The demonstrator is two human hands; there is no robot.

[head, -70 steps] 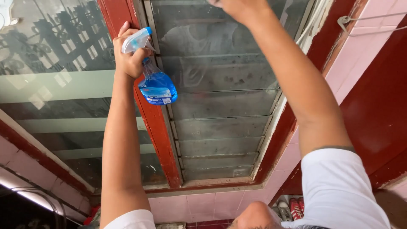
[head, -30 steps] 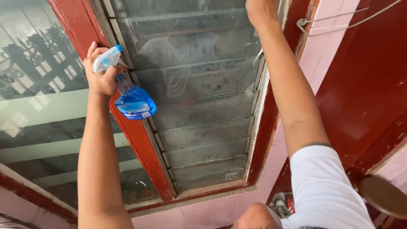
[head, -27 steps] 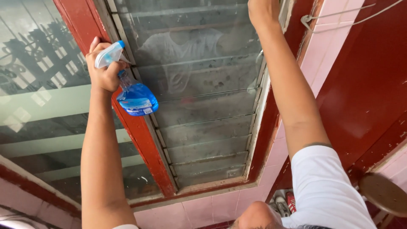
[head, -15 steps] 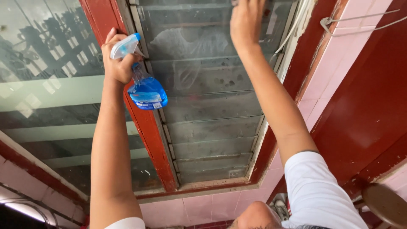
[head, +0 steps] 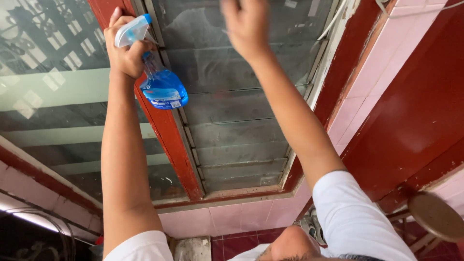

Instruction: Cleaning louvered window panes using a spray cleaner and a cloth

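Observation:
My left hand [head: 126, 48] is raised and grips the white trigger head of a spray bottle [head: 162, 87] half full of blue liquid. The bottle hangs against the red wooden window post [head: 166, 140]. My right hand [head: 246, 26] is blurred and reaches up onto the upper slats of the dusty glass louvre window [head: 232, 121]. Whether it holds anything is hidden by the blur. The glass shows smears and a faint reflection of a person in a white shirt.
A fixed pane [head: 53, 92] lies left of the post. Pink wall tiles [head: 232, 220] run below the window. A red door panel [head: 415, 111] and a round wooden stool [head: 435, 217] are on the right, shoes [head: 309, 224] on the floor.
My right hand has swept from the right edge of the louvres leftward across the top slats. My left hand has kept the bottle by the post.

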